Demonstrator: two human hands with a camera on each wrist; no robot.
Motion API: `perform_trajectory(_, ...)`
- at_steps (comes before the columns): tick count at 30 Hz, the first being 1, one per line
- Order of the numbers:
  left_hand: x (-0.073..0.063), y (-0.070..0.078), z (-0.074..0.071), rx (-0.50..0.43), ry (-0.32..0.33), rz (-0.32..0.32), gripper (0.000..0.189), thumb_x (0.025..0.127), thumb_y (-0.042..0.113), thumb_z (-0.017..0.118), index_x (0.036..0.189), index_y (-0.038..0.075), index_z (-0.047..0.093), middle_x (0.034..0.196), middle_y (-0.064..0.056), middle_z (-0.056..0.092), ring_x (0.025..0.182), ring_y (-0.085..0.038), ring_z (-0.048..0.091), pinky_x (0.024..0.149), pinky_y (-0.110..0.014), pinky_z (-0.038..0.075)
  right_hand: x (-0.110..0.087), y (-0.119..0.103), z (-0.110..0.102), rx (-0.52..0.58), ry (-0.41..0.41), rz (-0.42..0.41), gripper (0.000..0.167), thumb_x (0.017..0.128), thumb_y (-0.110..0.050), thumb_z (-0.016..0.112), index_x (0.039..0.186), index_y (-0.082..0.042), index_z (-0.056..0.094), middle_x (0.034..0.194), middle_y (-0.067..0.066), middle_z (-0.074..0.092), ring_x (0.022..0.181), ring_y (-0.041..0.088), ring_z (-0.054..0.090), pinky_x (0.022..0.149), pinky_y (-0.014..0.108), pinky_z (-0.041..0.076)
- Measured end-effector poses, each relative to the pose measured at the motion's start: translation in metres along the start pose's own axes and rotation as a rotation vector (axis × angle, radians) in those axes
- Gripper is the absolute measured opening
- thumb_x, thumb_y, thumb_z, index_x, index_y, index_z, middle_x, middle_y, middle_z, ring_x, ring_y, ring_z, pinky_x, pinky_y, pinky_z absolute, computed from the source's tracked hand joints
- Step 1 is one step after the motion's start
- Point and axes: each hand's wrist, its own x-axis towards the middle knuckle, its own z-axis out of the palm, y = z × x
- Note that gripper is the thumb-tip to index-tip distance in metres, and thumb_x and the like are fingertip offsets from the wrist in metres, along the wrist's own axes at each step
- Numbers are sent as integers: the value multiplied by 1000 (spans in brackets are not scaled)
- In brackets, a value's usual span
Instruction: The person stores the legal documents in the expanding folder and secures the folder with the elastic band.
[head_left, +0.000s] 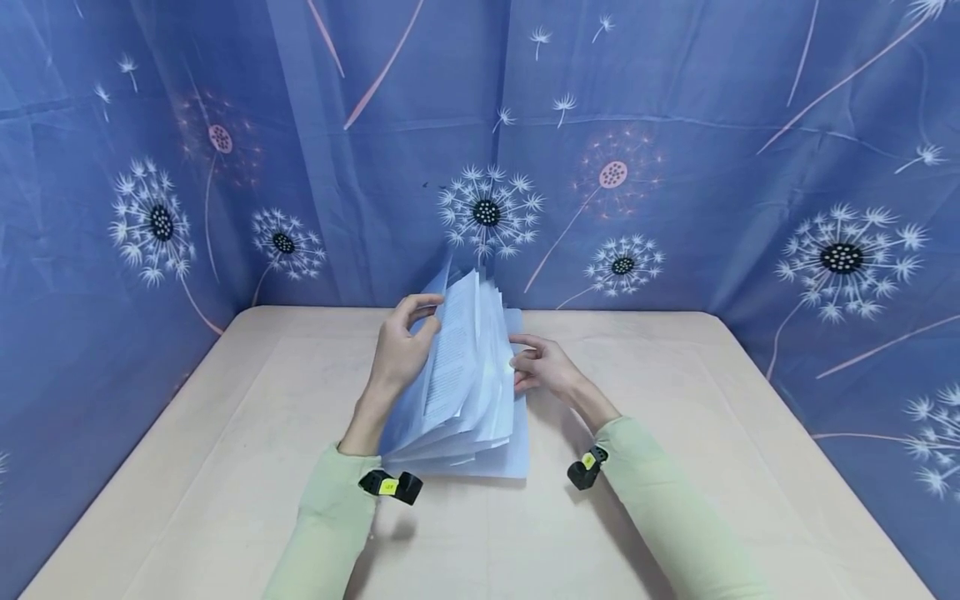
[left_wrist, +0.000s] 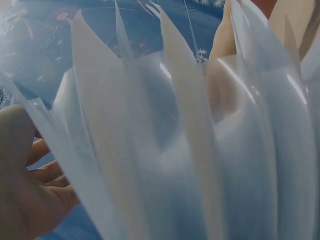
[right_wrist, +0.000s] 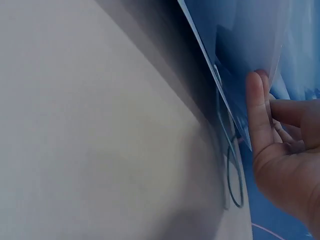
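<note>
A blue folder [head_left: 517, 454] stands partly open on the table, its clear sleeves [left_wrist: 185, 130] fanned out. Printed paper sheets [head_left: 453, 358] fill the sleeves. At the folder's upper left, my left hand [head_left: 402, 350] has its bent thumb and fingers at the raised cover. In the left wrist view the sleeves hide its fingertips. Along the opposite edge, my right hand [head_left: 547, 367] pinches the leaves between thumb and fingers. From the right wrist view, its fingers [right_wrist: 257, 110] lie against a glossy blue sheet.
The folder lies on a pale cloth-covered table [head_left: 247, 400]. Behind and on both sides hang blue curtains [head_left: 420, 125] with dandelion prints. Black wrist cameras [head_left: 587, 468] sit on the green sleeves. A thin dark teal loop [right_wrist: 235, 190] shows by the folder's edge.
</note>
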Motion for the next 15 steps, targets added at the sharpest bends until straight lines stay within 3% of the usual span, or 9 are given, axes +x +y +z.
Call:
perform_trajectory(6,-2,0,3,7,11,-1,34,94,9,51,126,10,63,134,-4,58,127,-23,57,103,-45,48,5,6,9,-16,35,27,61,98,4,52,154,1,29,81,-2,63,62,8,63,59,23,58)
perform_trajectory(15,-1,-1,5,30,14,10,35,93,10,51,126,9,63,133,-4,58,127,-25,58,102,-45,48,7,8,10,-25,-34,58,62,100,5,45,156,2,19,90,1,53,69,11,63,68,30,61)
